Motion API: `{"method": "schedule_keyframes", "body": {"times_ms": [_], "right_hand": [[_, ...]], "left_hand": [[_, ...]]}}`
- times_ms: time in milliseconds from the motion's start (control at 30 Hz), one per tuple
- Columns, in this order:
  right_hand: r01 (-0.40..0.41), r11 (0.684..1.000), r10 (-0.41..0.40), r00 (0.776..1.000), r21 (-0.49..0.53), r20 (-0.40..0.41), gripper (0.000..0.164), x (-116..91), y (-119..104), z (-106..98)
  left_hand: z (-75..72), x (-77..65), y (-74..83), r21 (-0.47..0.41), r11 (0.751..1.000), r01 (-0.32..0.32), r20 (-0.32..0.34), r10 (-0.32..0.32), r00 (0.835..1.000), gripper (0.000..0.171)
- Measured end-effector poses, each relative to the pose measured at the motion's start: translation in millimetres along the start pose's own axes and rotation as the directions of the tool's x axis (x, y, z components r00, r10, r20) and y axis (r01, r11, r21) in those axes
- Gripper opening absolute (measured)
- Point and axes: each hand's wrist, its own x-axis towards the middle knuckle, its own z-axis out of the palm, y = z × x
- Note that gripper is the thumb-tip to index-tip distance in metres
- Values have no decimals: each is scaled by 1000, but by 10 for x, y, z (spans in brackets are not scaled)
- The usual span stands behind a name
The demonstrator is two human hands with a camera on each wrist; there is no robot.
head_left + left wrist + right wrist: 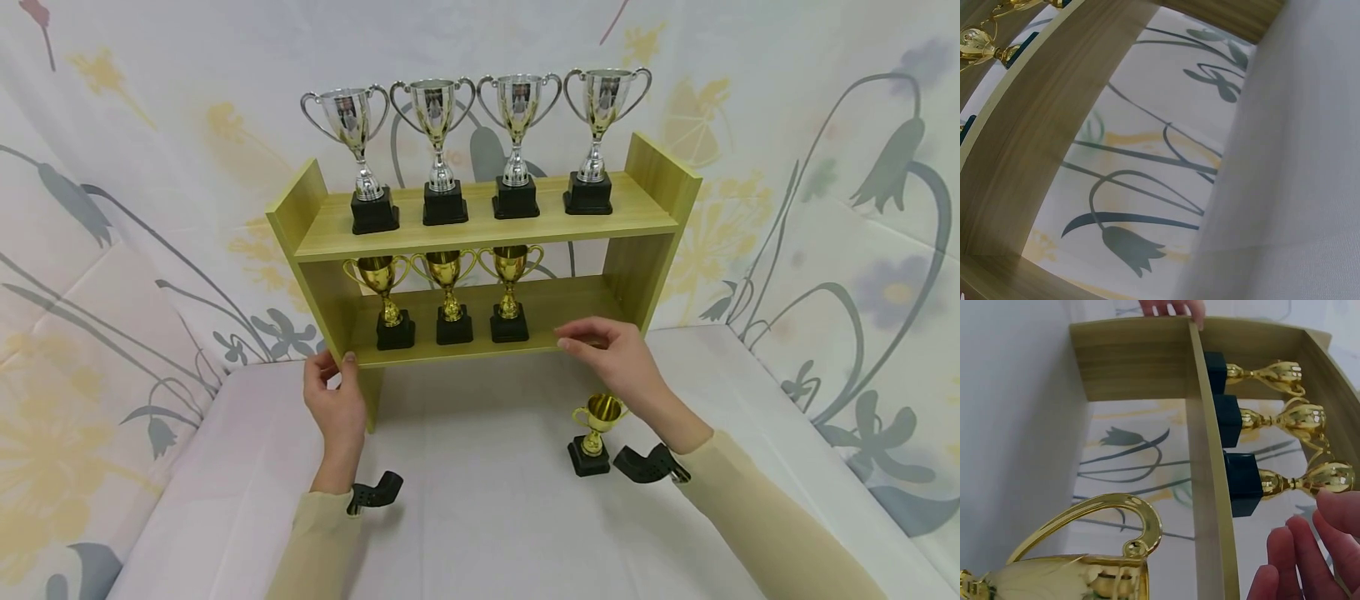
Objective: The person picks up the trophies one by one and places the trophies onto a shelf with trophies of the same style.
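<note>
My left hand (335,408) holds the left side of the wooden shelf (480,237), with the thumb against its front edge and the other fingers at the outer side. By the right part of the lower board hovers my right hand (618,354), fingers loosely bent, nothing between them. Below it, one gold trophy cup (592,442) with a black base stands on the table; its handle looms large in the right wrist view. Three gold trophies (450,292) stand in a row on the lower board, left of the right hand.
Along the top board stand several silver trophies (517,133) on black bases. The shelf rests on a white-covered table (480,500). Behind and beside it hangs a pale cloth (187,83) with printed flowers.
</note>
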Motion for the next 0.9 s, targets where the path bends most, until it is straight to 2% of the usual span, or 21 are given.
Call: {"method": "schedule_keyframes", "body": {"times_ms": [167, 400, 600, 667, 900], "right_hand": [[12, 1000, -12, 1000, 0, 3, 28, -35, 49, -32], [8, 1000, -9, 1000, 22, 27, 29, -95, 115, -75], [-7, 999, 4, 997, 36, 71, 26, -178, 177, -134], [-6, 999, 3, 996, 33, 90, 26, -208, 198, -157], [-1, 1000, -2, 990, 21, 144, 26, -281, 288, -221]], "left_hand": [[-2, 20, -32, 0, 1000, -2, -2, 2, 1000, 22], [2, 124, -364, 14, 1000, 6, -17, -6, 1000, 24], [-9, 130, -432, 4, 1000, 16, -3, -16, 1000, 24], [-8, 118, -432, 0, 1000, 13, 1, -13, 1000, 25], [5, 14, -30, 10, 1000, 22, -1, -22, 1000, 21]]}}
